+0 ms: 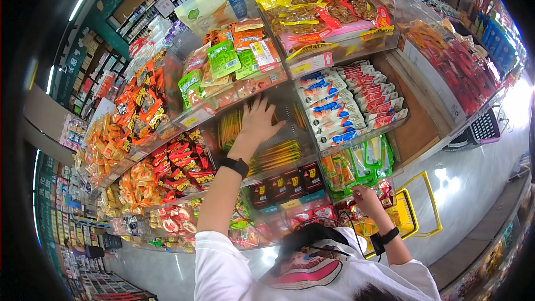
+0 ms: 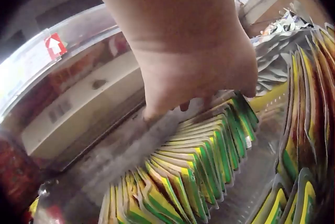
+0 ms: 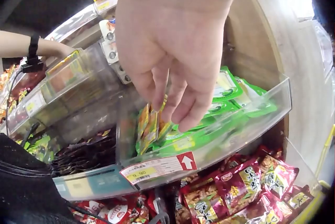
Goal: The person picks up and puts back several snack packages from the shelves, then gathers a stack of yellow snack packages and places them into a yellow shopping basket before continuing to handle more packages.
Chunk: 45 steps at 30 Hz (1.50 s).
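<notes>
The right hand [image 3: 175, 56] hangs over green-edged packets [image 1: 370, 159], fingers loosely bent, holding nothing visible. Farther in, the left hand [image 1: 259, 125] spreads its fingers over upright yellow-and-green packets [image 2: 209, 156] in a clear bin; whether they touch any, I cannot tell. Beyond lie green snack pouches [image 1: 223, 58].

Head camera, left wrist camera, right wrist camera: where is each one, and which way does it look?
Head: on the person's head, looking down at the snack stand; left hand, right hand, white sleeves show.
Left wrist: on that wrist, looking along the left hand at yellow-green packets.
Right wrist: on that wrist, looking along the right hand at green packets; left forearm shows too.
Shared: head and right wrist views both show the green packets.
</notes>
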Tool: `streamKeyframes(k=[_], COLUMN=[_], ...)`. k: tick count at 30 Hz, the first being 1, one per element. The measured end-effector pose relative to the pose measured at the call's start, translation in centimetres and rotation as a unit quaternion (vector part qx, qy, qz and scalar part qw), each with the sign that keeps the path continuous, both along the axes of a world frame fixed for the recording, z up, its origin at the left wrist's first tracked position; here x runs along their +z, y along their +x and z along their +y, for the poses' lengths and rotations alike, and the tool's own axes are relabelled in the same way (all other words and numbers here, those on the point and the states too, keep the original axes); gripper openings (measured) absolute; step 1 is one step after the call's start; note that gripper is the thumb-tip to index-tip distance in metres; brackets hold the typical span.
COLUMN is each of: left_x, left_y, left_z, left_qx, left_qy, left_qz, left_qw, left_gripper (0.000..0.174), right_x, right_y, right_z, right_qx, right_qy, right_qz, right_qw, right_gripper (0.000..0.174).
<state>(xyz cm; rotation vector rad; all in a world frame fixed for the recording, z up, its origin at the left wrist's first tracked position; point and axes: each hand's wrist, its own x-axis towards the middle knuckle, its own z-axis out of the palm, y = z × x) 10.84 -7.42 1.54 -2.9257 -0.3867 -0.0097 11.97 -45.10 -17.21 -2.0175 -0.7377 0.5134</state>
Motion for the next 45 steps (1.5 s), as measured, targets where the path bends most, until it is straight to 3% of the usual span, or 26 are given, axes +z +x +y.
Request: streamKeyframes(k=[3,21,30,37,42,45], left_x=[0.5,-0.6,-1.8,-1.0,-2.3,-0.7], left_y=[0.1,-0.7,-0.5,-0.5,-0.3,-0.6], left_z=[0.0,0.3,1.0,-1.2,-2.4,-3.8], left_qx=[0.018,0.072,0.069,0.024,0.005,0.041], left_qy=[0.028,0.058,0.038,0.025,-0.02,-0.087], left_qz=[0.049,0.055,0.009,0.008,0.004,0.042], left_qw=[0.998,0.994,0.997,0.999,1.0,0.994], left_gripper=[0.058,0.057,0.058,0.064,0.067,0.066], right_x=[-0.2,0.0,-1.8,-2.2,-1.9,-2.6], right_y=[0.0,-0.2,-0.1,2.1,2.7,2.9], right_z=[0.1,-1.7,-2.2,-0.6,2.6,4.4], right_qx=[0.002,-0.004,0.022,0.04,-0.041,-0.091], right_qy=[0.002,-0.017,-0.014,-0.03,-0.061,-0.049], right_qz=[-0.005,-0.01,-0.014,-0.1,-0.115,-0.122], right_qw=[1.0,1.0,1.0,0.994,0.991,0.987], right_gripper=[0.022,0.017,0.019,0.024,0.025,0.027])
